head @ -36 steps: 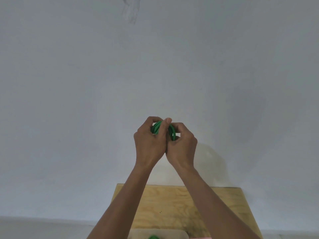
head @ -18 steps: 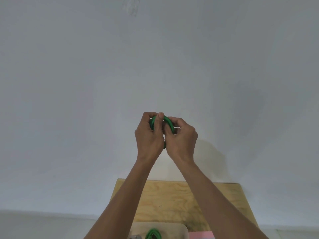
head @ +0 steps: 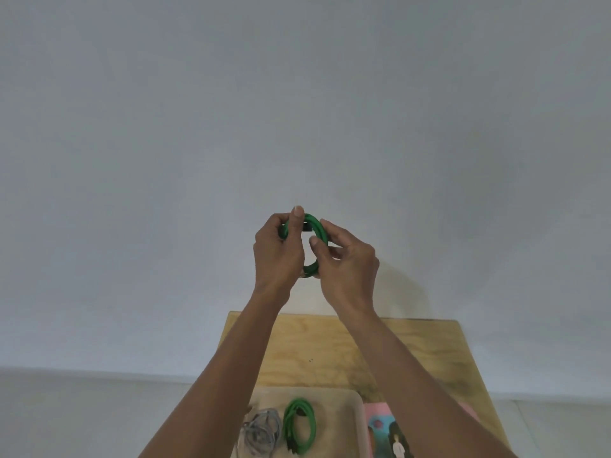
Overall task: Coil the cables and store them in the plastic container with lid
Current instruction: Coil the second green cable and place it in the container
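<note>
At the near edge, a plastic container (head: 358, 421) is seen on a wooden table (head: 413, 352); inside it a coiled green cable (head: 299, 426) lies flat beside a grey cable (head: 261, 431), and no lid can be made out. Just to the right of the container a pink booklet (head: 380, 431) is seen. Further away and higher, in front of a pale wall (head: 297, 94), a second green coil (head: 319, 231) is held in the air, well apart from the container. The left hand (head: 279, 256) is curled around the left side of the coil, with the thumb pressed over the top, where a dark plug end appears to be tucked. The right hand (head: 347, 269) pinches the right and lower part between thumb and bent fingers. The coil is held nearly upright, its opening is turned toward the camera, and its long axis runs from top to bottom. It is judged that the loops could spring apart if one grip is loosened before the loose end is secured, because such a cable looks stiff; the coil then might not fit beside the others
</note>
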### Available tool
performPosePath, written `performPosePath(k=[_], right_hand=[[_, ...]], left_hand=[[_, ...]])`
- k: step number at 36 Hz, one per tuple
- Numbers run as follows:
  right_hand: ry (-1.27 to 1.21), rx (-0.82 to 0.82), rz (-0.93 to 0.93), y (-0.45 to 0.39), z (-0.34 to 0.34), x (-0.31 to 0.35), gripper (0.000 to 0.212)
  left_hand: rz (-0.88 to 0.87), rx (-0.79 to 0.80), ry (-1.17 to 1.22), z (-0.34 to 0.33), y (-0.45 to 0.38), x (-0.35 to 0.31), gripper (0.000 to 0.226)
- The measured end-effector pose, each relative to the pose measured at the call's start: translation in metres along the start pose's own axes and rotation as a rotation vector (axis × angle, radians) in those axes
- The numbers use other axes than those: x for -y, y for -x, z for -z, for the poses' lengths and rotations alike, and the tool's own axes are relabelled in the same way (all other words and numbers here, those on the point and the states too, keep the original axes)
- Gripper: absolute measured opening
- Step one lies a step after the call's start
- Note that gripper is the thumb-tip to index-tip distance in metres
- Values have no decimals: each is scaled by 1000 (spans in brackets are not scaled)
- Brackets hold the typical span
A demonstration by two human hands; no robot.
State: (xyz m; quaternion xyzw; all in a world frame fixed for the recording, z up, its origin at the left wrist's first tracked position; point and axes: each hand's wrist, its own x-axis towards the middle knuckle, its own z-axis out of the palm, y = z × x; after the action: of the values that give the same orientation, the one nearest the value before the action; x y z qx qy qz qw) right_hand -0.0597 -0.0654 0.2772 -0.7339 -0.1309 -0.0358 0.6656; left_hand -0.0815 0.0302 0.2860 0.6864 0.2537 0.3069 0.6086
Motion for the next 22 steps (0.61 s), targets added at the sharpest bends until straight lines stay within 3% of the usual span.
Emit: performPosePath(k=[10, 22], right_hand=[[118, 79, -58, 24, -1, -23, 27], [257, 21, -205, 73, -12, -76, 24]], left_hand=[[9, 118, -126, 27, 10, 41, 32], [208, 294, -104, 54, 33, 107, 28]])
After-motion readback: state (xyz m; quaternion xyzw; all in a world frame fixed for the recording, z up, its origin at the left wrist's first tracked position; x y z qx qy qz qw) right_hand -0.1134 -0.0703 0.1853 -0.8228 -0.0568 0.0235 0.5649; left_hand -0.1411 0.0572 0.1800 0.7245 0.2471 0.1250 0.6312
